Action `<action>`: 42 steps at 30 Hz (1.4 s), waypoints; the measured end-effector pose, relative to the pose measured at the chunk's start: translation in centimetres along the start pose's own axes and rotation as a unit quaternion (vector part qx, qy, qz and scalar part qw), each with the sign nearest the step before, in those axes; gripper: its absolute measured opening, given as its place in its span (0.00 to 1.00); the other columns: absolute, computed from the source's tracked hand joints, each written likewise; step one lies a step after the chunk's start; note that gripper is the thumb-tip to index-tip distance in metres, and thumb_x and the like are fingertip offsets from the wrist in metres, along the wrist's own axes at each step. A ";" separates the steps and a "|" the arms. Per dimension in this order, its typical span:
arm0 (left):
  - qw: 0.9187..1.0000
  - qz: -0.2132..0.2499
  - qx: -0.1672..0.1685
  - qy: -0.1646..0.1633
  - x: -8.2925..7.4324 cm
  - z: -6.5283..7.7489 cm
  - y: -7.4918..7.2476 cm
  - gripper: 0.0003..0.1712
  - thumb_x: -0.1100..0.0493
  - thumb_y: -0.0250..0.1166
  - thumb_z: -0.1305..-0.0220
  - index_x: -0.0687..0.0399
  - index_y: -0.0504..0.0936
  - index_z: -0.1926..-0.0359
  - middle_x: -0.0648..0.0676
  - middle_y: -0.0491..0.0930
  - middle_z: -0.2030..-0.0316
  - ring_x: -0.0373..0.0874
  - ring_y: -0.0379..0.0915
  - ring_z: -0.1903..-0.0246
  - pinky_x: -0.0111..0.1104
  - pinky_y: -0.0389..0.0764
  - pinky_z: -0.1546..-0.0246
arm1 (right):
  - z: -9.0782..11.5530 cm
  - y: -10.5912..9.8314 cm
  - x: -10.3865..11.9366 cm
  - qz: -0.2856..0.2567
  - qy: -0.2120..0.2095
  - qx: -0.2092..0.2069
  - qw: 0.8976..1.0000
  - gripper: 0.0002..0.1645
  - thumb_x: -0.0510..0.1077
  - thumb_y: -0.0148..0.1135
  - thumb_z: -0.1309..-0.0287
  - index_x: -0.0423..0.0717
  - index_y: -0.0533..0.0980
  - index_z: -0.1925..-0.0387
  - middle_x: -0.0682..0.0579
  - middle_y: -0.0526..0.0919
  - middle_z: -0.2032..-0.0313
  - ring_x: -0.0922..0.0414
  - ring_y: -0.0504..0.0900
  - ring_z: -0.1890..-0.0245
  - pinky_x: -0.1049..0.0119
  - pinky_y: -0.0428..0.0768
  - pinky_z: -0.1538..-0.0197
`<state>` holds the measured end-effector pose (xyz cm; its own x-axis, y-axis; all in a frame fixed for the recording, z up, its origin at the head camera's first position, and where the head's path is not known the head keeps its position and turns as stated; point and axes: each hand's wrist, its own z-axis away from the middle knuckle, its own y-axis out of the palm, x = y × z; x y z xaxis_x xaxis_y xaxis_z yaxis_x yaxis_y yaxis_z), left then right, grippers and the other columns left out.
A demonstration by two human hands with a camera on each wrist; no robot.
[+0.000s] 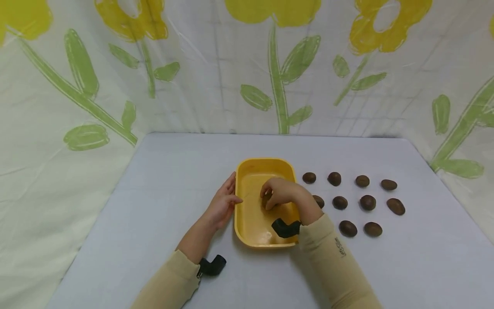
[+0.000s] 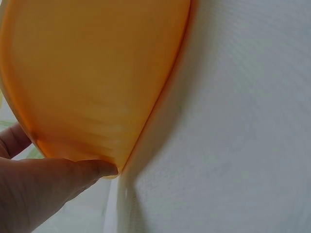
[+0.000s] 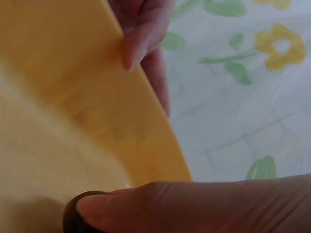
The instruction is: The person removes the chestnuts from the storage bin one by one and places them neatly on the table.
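Note:
A yellow plastic tray (image 1: 247, 231) with rounded corners stands on the white table. My left hand (image 1: 221, 205) grips its left side, thumb bent over the rim and the other fingers along the outside. In the left wrist view, the thumb (image 2: 92, 168) lies against the orange-looking tray wall (image 2: 107, 63). My right hand (image 1: 283, 192) reaches down inside the tray, pinching a brown, oval, nut-like piece (image 1: 265, 200) between thumb and fingers. The right wrist view shows that thumb on the dark piece (image 3: 73, 216), low over the tray floor; the other fingertips are hidden there.
Several similar brown oval pieces (image 1: 368, 202) lie in loose rows on the table (image 1: 432, 240), right of the tray. One (image 1: 318, 201) is partly covered by my right wrist. A white curtain (image 1: 185, 111) with yellow flowers hangs behind the table's far edge.

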<state>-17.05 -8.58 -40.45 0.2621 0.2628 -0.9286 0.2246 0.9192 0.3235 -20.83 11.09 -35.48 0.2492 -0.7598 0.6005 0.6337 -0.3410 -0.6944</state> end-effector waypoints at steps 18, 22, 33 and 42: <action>1.000 -0.002 0.000 -0.009 0.0 0.0 -0.1 0.49 0.79 0.45 0.45 0.48 0.39 0.26 0.49 0.38 0.26 0.43 0.34 0.27 0.40 0.50 0.30 | 2.6 -0.1 -0.2 -0.100 -0.103 -0.056 0.988 0.21 0.41 0.69 0.53 0.42 0.78 0.55 0.50 0.82 0.56 0.55 0.81 0.56 0.65 0.80 0.53; 1.000 0.001 0.006 -0.005 0.0 -0.1 -0.2 0.49 0.80 0.45 0.45 0.49 0.38 0.26 0.50 0.37 0.26 0.44 0.33 0.27 0.41 0.49 0.29 | 3.3 -0.3 -0.5 -0.108 -0.103 -0.065 0.987 0.21 0.41 0.68 0.53 0.42 0.78 0.54 0.50 0.82 0.56 0.54 0.80 0.56 0.61 0.79 0.50; 1.000 0.007 0.012 0.000 0.0 0.0 -0.2 0.49 0.80 0.45 0.45 0.49 0.38 0.26 0.50 0.37 0.26 0.44 0.32 0.27 0.41 0.49 0.29 | 5.6 -0.4 -3.0 -0.131 -0.075 -0.106 0.983 0.23 0.46 0.69 0.53 0.47 0.77 0.52 0.49 0.78 0.51 0.50 0.78 0.51 0.59 0.77 0.48; 1.000 0.012 0.015 0.005 0.0 0.0 -0.1 0.49 0.81 0.44 0.45 0.51 0.38 0.26 0.52 0.36 0.26 0.45 0.32 0.27 0.41 0.48 0.29 | 8.4 -1.3 -5.8 -0.145 -0.064 -0.149 0.976 0.26 0.45 0.69 0.52 0.42 0.75 0.50 0.45 0.78 0.50 0.47 0.78 0.48 0.61 0.78 0.51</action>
<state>-17.10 -8.65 -40.43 0.2585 0.2881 -0.9220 0.2462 0.9033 0.3513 -16.93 20.62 -34.70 0.1921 -0.5390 0.8201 0.4542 -0.6919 -0.5612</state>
